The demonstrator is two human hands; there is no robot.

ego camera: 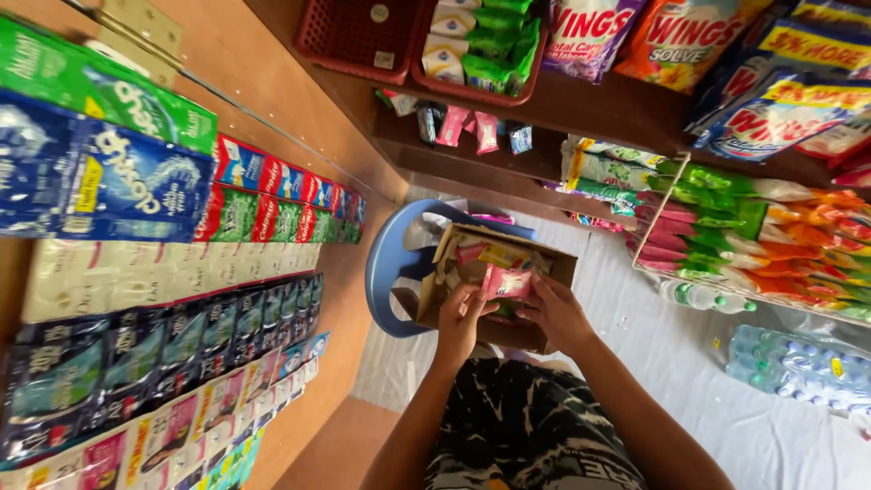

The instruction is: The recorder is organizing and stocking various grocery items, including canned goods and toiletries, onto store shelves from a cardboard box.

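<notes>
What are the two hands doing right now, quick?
Left hand: closed on the pink packet.
Right hand: closed on the same pink packet, above the cardboard box.

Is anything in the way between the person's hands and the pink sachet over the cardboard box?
Nothing visible. Both the left hand and the right hand already touch the pink sachet, holding it over the open cardboard box resting on the blue stool.

Cardboard box (494,286) contents partly hidden by hands – detergent bags (689,32) (top shelf) cut off by edge
</notes>
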